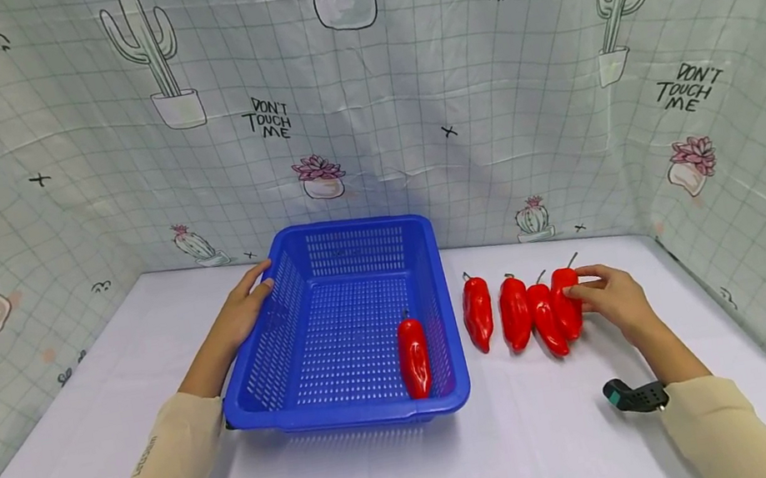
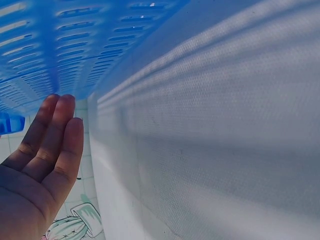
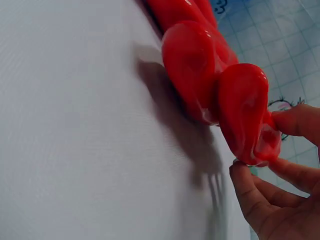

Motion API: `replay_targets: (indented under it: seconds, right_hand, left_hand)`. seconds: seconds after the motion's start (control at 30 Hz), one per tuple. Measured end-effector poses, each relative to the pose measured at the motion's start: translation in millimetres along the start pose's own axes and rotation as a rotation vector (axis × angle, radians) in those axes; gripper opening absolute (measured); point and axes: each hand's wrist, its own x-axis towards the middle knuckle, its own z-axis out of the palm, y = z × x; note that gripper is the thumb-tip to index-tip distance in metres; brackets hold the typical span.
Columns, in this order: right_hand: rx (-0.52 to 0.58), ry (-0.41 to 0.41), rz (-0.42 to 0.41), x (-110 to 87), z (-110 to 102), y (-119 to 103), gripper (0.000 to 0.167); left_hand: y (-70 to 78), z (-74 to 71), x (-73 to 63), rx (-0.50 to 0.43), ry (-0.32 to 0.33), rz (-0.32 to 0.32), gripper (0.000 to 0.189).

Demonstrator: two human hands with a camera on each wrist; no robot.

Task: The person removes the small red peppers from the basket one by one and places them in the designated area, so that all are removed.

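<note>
A blue plastic basket (image 1: 362, 413) with slotted walls sits left of the middle. Inside it, along the right wall, lies one glossy red pepper (image 1: 414, 359). My left hand (image 1: 243, 309) rests at the basket's left side; the left wrist view shows its fingers (image 2: 52, 125) fairly straight against the outer wall, the thumb out of that view. Right of the basket, several red peppers lie in a row, stems pointing away. My right hand (image 1: 615, 295) pinches the rightmost red pepper (image 1: 568, 314) between thumb and fingers. That pepper (image 3: 243, 110) leans against the neighbouring pepper (image 3: 192, 65).
Two more peppers, the leftmost pepper (image 1: 477, 313) and the one beside it (image 1: 515, 314), lie nearer the basket. A black strap-like device (image 1: 636, 395) sits at my right wrist. A white cloth (image 1: 525, 452) covers the table, and a printed cactus curtain (image 1: 447, 76) encloses the back and sides.
</note>
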Motion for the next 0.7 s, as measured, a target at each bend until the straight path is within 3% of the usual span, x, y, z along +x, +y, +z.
replay_targets:
  seconds: [0.23, 0.53, 0.7]
  right_hand:
    - [-0.071, 0.018, -0.004, -2.3, 1.3, 4.1, 0.060]
    - [-0.238, 0.140, -0.083, -1.7, 7.6, 7.0, 0.046]
    - [-0.255, 0.139, -0.083, -2.4, 10.4, 7.6, 0.045]
  left_hand:
    - [-0.8, 0.3, 0.6, -0.007, -0.006, 0.003, 0.055]
    - [-1.1, -0.5, 0.4, -0.005, -0.005, 0.010, 0.055]
    - [-0.9, -0.7, 0.4, 0.004, 0.000, 0.010, 0.055]
